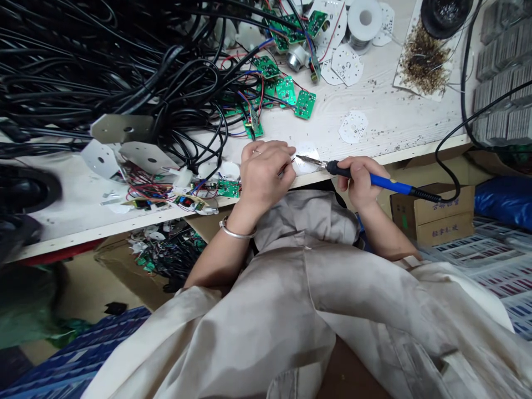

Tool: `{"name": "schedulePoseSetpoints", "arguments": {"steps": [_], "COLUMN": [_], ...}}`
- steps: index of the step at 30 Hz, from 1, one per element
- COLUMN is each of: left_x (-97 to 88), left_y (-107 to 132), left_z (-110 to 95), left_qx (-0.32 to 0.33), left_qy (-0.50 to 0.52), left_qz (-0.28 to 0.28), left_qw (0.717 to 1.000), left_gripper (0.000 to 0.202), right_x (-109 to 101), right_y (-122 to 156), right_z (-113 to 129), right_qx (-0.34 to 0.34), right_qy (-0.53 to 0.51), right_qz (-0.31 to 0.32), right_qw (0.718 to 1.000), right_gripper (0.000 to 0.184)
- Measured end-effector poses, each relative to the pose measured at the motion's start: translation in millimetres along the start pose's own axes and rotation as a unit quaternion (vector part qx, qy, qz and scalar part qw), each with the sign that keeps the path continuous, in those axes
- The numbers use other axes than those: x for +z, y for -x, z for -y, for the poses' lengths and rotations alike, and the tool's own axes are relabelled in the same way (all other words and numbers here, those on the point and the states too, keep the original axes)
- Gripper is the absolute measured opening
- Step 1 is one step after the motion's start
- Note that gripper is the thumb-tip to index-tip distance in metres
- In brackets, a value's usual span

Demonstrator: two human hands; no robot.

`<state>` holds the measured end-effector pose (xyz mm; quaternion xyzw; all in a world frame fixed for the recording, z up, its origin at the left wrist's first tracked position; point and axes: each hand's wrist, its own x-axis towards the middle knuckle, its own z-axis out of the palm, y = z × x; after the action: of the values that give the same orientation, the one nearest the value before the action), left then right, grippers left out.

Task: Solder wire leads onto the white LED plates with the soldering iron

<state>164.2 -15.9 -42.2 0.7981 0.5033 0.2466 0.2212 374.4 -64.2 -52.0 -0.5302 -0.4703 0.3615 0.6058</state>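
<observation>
Blue-handled soldering iron (pixel 374 182) clenched in the right hand (pixel 361 180), its tip reaching over the white round circuit board (pixel 307 158) just beyond the left hand (pixel 261 183), whose fingers (pixel 268 151) pinch a thin wire (pixel 286 168) beside the board's edge.

**Bench from above: what's hidden, cut off, blurred**

Clock from frame centre. Around 12: left hand (pixel 264 177) covers whatever thin item its fingers pinch; cannot tell what. Right hand (pixel 361 180) wraps part of the soldering iron (pixel 374 182). Too small to tell if the iron's tip touches the white round board (pixel 306 158), partly behind the left fingers. At 11, black cable bundle (pixel 83 61) runs off top and left edges. At 1, wire spool (pixel 361 22) and black round container (pixel 444 16) cut by top edge. At 9, dark object (pixel 25 188) blurred, unidentifiable. At 8, green bag (pixel 25 305) blurred. Under the bench, cardboard box (pixel 120 271): contents too jumbled to tell.
</observation>
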Motion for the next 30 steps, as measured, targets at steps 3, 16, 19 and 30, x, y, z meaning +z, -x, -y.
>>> {"name": "schedulePoseSetpoints", "arguments": {"steps": [3,16,19,30], "left_x": [0.9,0.7,-0.1,-1.1], "left_y": [0.0,-0.5,-0.8,-1.4], "left_z": [-0.2,-1.4,-1.8,-1.4], "left_qx": [-0.004,-0.021,-0.021,-0.027], "left_qy": [-0.004,-0.002,-0.009,0.012], "left_qz": [-0.004,0.008,0.016,0.021], "left_qw": [1.000,1.000,1.000,0.999], "left_gripper": [0.013,0.015,0.014,0.014], "right_x": [0.0,-0.5,-0.6,0.9], "right_y": [-0.3,-1.9,-2.7,-4.0], "right_z": [-1.0,2.4,1.4,5.1], "right_qx": [-0.005,0.047,0.051,0.055], "right_qy": [0.005,0.056,0.062,0.027], "right_qz": [0.010,0.019,0.026,0.023], "right_qw": [1.000,0.997,0.996,0.998], "right_gripper": [0.030,0.043,0.046,0.041]}}
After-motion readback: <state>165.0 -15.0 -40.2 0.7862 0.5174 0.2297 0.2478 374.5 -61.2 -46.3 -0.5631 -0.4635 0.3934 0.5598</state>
